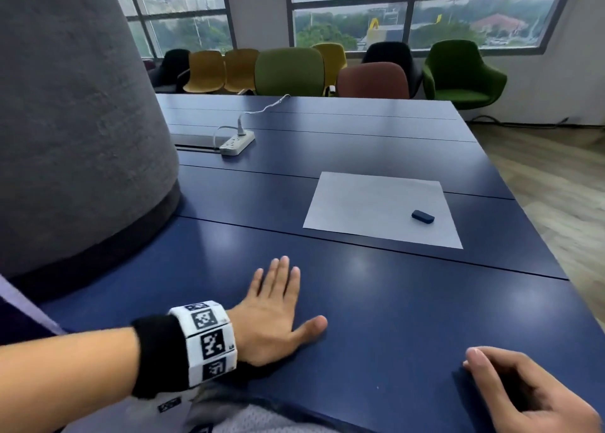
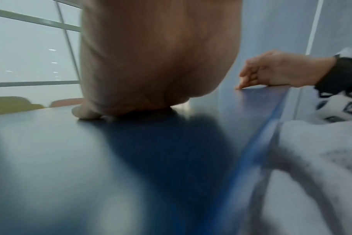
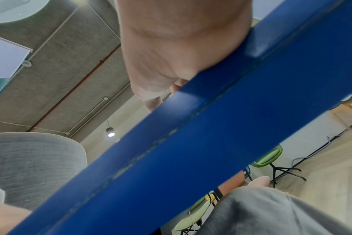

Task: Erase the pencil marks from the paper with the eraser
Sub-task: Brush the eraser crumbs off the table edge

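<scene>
The left hand [image 1: 273,314] is lying flat on the dark blue surface [image 1: 376,301] at about seven o'clock, palm down, fingers straight and thumb spread, holding nothing. The right hand [image 1: 527,390] is resting at about five o'clock by the near edge, fingers loosely curled and empty, fingertips touching the top. The small dark oblong eraser [image 1: 422,217] is lying on the white rectangular sheet of paper [image 1: 370,206] at about one o'clock, well apart from both hands.

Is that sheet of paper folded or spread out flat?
Spread flat. In the head view the paper lies as one open sheet on the blue table, with the dark eraser resting on it.
</scene>
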Demonstrator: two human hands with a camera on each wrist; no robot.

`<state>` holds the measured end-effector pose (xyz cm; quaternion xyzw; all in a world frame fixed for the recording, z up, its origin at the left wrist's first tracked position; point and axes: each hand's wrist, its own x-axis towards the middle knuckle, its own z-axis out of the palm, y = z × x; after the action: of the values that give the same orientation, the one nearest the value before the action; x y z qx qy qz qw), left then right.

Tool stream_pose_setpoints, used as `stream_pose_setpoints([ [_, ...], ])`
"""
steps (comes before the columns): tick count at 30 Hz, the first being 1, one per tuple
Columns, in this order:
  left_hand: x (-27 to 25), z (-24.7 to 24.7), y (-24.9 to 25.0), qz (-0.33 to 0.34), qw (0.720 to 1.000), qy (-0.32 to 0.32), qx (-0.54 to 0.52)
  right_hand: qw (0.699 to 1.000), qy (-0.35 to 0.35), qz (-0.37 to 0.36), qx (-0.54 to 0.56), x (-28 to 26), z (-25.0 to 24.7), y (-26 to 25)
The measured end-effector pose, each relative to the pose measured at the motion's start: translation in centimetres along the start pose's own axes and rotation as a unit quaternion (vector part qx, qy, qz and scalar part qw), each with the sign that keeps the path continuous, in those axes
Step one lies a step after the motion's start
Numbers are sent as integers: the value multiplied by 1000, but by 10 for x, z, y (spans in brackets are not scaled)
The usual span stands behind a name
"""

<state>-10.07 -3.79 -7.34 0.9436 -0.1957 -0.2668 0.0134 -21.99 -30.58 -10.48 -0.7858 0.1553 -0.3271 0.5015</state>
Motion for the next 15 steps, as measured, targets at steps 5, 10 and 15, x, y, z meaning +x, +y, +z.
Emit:
stream_pose_setpoints([
  [5,-2,-13,48,139,988,-40,-59,1000,-1,-21,-8,-3,1,4],
  [10,-16,-17,-32,-91,990,77,-76,999,9,-17,45,-4,1,-11],
  [15,-29,9,-29,-141,988,26,-56,999,-18,-9,36,-8,1,-6],
])
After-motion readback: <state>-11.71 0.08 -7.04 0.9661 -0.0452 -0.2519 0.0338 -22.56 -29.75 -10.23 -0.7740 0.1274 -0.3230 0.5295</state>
